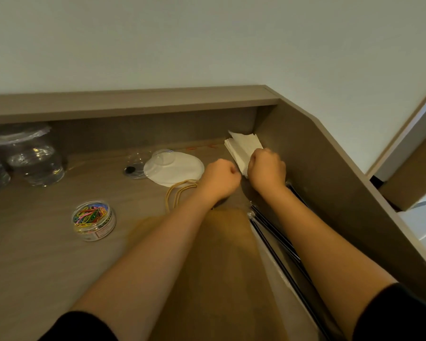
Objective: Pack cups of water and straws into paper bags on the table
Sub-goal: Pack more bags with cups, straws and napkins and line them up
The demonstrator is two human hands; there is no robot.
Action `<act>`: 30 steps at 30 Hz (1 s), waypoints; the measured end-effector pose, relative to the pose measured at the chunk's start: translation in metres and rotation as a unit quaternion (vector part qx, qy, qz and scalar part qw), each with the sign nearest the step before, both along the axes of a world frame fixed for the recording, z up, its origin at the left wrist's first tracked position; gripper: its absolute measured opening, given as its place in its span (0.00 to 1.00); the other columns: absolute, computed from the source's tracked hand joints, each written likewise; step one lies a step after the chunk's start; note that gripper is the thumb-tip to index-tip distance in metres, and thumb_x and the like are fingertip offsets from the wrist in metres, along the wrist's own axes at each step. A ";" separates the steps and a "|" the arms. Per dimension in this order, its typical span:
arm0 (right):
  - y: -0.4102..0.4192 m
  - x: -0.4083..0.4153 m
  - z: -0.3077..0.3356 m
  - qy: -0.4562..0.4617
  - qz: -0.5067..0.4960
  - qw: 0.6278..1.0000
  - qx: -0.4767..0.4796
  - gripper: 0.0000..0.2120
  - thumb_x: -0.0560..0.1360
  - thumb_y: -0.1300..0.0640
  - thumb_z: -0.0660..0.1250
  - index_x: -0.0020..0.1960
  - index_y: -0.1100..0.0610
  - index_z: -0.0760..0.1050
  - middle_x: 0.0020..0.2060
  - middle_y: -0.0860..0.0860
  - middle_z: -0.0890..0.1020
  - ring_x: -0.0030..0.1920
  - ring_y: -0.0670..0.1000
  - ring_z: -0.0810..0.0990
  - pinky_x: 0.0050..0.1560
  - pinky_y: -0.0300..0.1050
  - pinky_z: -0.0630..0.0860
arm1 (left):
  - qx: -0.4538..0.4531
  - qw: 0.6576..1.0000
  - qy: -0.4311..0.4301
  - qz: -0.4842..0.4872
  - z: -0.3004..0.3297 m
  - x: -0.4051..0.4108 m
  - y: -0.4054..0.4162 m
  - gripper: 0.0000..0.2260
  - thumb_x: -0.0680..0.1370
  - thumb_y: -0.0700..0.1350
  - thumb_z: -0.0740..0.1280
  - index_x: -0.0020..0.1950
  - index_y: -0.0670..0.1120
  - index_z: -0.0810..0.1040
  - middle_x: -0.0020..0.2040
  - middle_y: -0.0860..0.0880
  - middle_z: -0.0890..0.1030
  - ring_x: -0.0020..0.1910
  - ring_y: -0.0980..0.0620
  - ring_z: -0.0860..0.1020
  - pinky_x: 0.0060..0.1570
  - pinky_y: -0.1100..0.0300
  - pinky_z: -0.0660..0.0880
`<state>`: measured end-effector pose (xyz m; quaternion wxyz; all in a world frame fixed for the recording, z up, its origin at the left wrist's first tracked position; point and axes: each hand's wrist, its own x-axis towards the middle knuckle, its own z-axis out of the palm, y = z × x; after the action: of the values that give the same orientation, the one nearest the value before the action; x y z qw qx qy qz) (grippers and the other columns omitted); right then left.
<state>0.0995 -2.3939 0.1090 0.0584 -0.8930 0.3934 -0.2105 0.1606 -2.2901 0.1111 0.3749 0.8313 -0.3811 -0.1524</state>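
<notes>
While both hands work at the stack of white napkins [244,148] in the far right corner of the desk [47,242], the packing itself seems not yet begun: I judge this a preparing step, taking a napkin to go with the cups.

The right hand [267,168] lies on the near edge of the stack with its fingers curled down onto the paper, and appears to pinch a sheet. The left hand [220,178] is just beside it, clenched like a fist; whether it pinches a napkin corner I cannot tell. Both forearms reach straight forward, near each other, above the brown paper bag [221,242], which lies flat on the desk under them, its string handles [180,190] pointing away.

The cups of water [35,163] stand well apart at the far left. The black straws [280,242], in clear wrapping, lie along the right wall.

The next move probably calls for separating one thin sheet, then opening the flat bag so that it stands.
</notes>
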 end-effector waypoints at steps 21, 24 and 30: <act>0.025 -0.032 0.002 -0.127 0.162 0.953 0.220 0.09 0.75 0.59 0.65 0.36 0.53 0.73 0.34 0.47 0.76 0.36 0.45 0.75 0.34 0.36 0.71 | -0.161 0.846 0.500 0.092 0.016 -0.021 0.000 0.25 0.78 0.57 0.62 0.69 0.43 0.67 0.59 0.41 0.77 0.55 0.44 0.78 0.53 0.50 0.76; 0.030 -0.037 0.003 -0.118 0.196 0.950 0.213 0.08 0.73 0.57 0.66 0.34 0.53 0.73 0.37 0.47 0.75 0.38 0.46 0.75 0.38 0.39 0.74 | -0.149 0.866 0.446 0.171 0.017 -0.019 0.002 0.14 0.81 0.41 0.60 0.67 0.43 0.68 0.44 0.44 0.75 0.39 0.48 0.76 0.32 0.57 0.77; 0.017 -0.029 0.007 -0.157 0.045 0.934 0.318 0.17 0.76 0.47 0.64 0.58 0.58 0.73 0.55 0.54 0.76 0.57 0.54 0.74 0.56 0.49 0.74 | -0.139 0.896 0.395 0.148 0.008 -0.017 0.011 0.13 0.81 0.38 0.57 0.65 0.46 0.67 0.50 0.46 0.74 0.41 0.49 0.73 0.31 0.58 0.76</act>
<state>0.0706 -2.3774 0.1160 0.4099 -0.7998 0.3855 -0.2092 0.1438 -2.2793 0.1188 0.6247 0.6887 -0.0917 -0.3564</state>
